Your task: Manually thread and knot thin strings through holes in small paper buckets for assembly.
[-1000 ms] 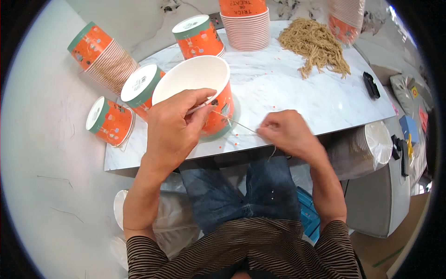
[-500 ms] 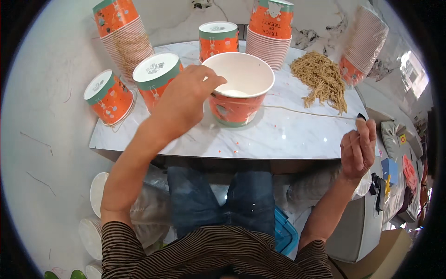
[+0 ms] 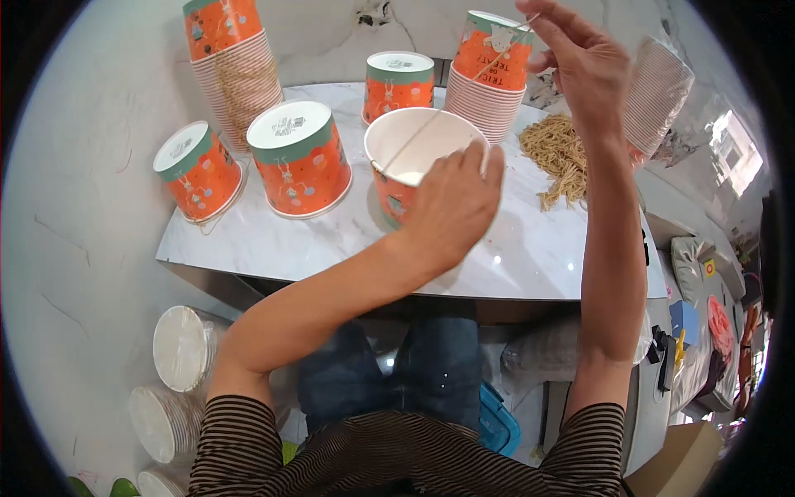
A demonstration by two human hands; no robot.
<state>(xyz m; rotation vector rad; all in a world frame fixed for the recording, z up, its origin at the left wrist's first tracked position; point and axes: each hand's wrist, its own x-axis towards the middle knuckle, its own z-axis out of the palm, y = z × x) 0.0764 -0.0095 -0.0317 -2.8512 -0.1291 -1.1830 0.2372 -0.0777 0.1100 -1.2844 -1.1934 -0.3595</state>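
Observation:
An orange and green paper bucket (image 3: pixel 389 195) stands mouth-up near the middle of the table. My left hand (image 3: pixel 455 203) is closed over its right rim and hides much of its front. Raised at the upper right, my right hand (image 3: pixel 584 66) pinches the end of a thin tan cord (image 3: pixel 497 62). From there the cord runs down across the bucket's mouth to the left part of its rim. A tangled heap of the same tan cord (image 3: pixel 556 153) lies on the right of the table, partly behind my right forearm.
Upside-down buckets (image 3: pixel 300 170) stand at the left and back of the marble-patterned table (image 3: pixel 323 257). Tall bucket stacks (image 3: pixel 236 79) rise at the back left, back centre and, wrapped in plastic (image 3: pixel 658 95), back right. A blue bin (image 3: pixel 499 422) sits below the table.
My right hand has swung up from the right table edge, drawing the cord across the bucket's mouth. My left hand has moved from the bucket's left rim to its right rim.

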